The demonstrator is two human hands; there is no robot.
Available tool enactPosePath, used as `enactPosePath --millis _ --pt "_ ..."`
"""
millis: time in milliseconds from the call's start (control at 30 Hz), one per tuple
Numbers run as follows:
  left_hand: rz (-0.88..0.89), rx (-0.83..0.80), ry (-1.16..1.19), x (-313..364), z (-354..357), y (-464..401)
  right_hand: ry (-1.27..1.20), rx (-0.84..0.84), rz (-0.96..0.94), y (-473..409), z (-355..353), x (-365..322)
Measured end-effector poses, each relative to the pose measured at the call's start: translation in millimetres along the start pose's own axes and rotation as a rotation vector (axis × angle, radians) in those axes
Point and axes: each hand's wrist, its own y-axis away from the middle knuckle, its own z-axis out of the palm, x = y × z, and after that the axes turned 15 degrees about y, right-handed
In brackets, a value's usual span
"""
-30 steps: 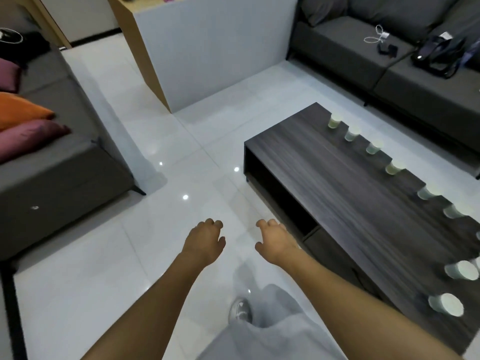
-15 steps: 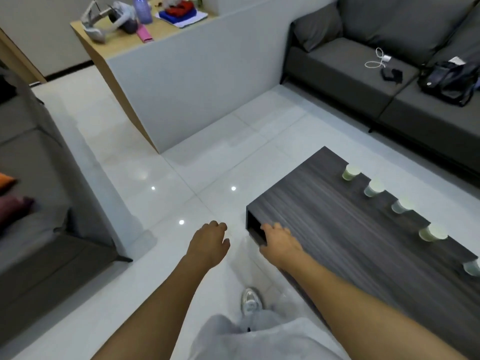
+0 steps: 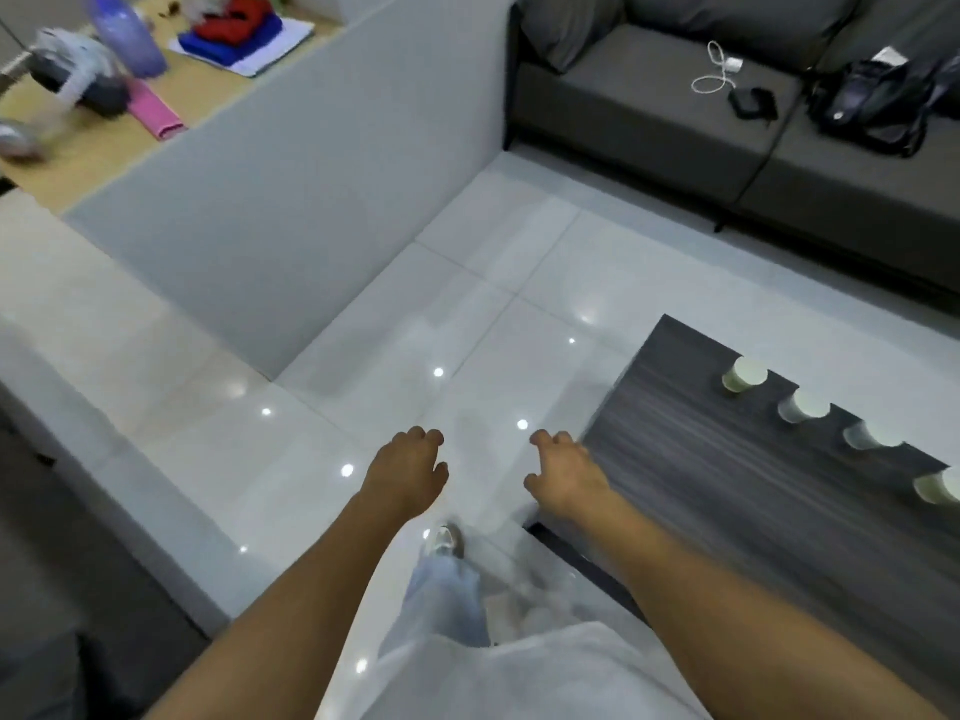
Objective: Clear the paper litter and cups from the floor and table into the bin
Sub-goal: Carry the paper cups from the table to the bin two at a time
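- Here, four paper cups stand in a row along the far edge of the dark wood counter (image 3: pixel 727 485): the first cup (image 3: pixel 744 375) nearest the corner, then a second cup (image 3: pixel 802 406), a third cup (image 3: pixel 865 435) and a fourth cup (image 3: pixel 939 485) cut by the right frame edge.
- The cups look pale green and white; whether anything is in them cannot be told, and no writing on them can be read.
- The left hand (image 3: pixel 408 478) hangs over the white tiled floor (image 3: pixel 363 407), its grip loosely curled and holding nothing.
- The right hand (image 3: pixel 569 472) hovers just beside the counter's near corner, fingers loosely bent, also holding nothing.
- Below the hands a shoe (image 3: pixel 444 540) and a light trouser leg show.
- A grey sofa (image 3: pixel 649 106) behind carries a white cable (image 3: pixel 714 70), a small black case (image 3: pixel 753 102) and a black bag (image 3: pixel 872 106).
- A grey-sided desk (image 3: pixel 260 200) at upper left holds a purple bottle (image 3: pixel 127 39), a pink case (image 3: pixel 155 114), and red and blue folded cloth (image 3: pixel 234 28).
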Motion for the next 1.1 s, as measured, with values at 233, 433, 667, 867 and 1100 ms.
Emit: enactPosePath --millis 233,433,667,867,1100 --pt "0.139 -0.094 -0.106 -3 -85 -116 -0.123 0.01 0.142 -63 -59 -20" --pt "0.289 -0.178 -0.153 46 -113 -230 -0.211 0.018 0.283 -134 -111 14" --pt "0.391 -0.232 -0.208 132 -150 -376 -0.301 0.044 0.381 -232 -194 79" --pt "0.483 -0.293 -0.252 209 -171 -468 -0.407 0.089 0.471 -278 -253 136" --pt "0.657 -0.448 -0.359 316 -162 -572 -0.548 0.064 0.672 -324 -291 220"
